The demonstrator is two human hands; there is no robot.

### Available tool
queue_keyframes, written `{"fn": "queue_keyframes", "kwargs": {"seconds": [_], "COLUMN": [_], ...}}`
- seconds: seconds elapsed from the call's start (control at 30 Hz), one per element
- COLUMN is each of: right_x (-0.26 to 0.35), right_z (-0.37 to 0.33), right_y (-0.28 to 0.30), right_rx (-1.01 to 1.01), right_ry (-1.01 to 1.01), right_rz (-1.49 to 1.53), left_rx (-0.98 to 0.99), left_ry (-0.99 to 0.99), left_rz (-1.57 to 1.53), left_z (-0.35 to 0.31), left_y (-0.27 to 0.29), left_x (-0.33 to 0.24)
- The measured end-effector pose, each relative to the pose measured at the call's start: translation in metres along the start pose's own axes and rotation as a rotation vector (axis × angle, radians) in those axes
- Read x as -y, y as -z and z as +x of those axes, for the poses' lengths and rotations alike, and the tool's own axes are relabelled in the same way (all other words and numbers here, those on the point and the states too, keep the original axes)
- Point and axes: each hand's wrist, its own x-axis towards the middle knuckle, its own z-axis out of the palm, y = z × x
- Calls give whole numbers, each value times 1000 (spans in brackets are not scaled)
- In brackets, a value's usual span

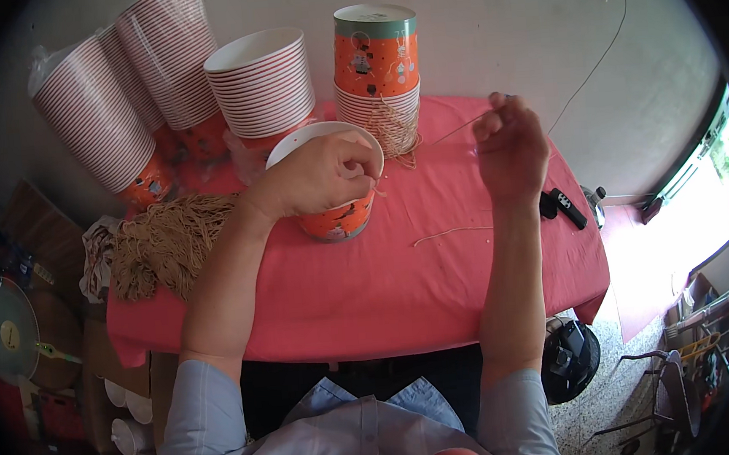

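Note:
An orange paper bucket (336,225) with a white rim stands upright on the pink tablecloth. My left hand (314,173) reaches across its rim, with thumb and fingers closed at the bucket's right side. A short end of string (381,193) pokes out of the wall just below those fingertips. Raised to the right, my right hand (513,145) pinches a thin tan string (456,131), which runs straight toward the bucket. The inside of the bucket is mostly hidden by my left hand.
Tall nested stacks of paper buckets (90,111) stand at the back left, some in plastic. Another stack (376,57) behind the bucket has tangled string (393,128) against it. A tan string bundle (171,245) lies left; a black object (568,208) sits near the table's right edge.

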Motion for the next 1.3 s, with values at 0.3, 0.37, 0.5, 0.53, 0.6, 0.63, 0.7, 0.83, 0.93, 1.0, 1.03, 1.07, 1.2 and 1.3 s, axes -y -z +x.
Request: {"fn": "queue_keyframes", "kwargs": {"seconds": [0.3,0.37,0.5,0.53,0.6,0.63,0.7,0.83,0.93,1.0,1.03,1.07,1.2,1.3], "right_x": [28,23,24,25,25,25,26,31,25,10,0,-11,-46,-62], "right_z": [8,8,8,7,7,7,6,4,6,0,-3,-7,-23,-29], "right_y": [13,5,2,1,1,0,-1,-5,0,-19,-29,-36,-49,-60], "right_rx": [-280,-282,-253,-238,-219,-164,-106,-102,-20,-19,-47,-69,106,204], "right_ry": [284,337,353,347,336,329,320,320,280,255,237,229,331,395], "right_rz": [-3,-84,-127,-133,-139,-112,-88,-56,-146,-384,-520,-616,-1288,-1368], "left_rx": [204,148,98,107,111,87,59,-121,-238,-390,-424,-423,-396,-266], "left_ry": [243,250,182,221,263,291,318,202,152,196,162,158,45,130], "left_rz": [95,60,131,205,275,234,189,52,-27,-8,-40,-39,-42,-16], "left_z": [0,1,4,6,7,7,6,1,-6,-8,-10,-9,-3,-3], "left_y": [4,1,-3,-4,-5,-6,-7,5,27,41,43,40,16,15], "left_x": [5,4,11,6,6,9,15,9,16,9,8,3,-16,-19]}}
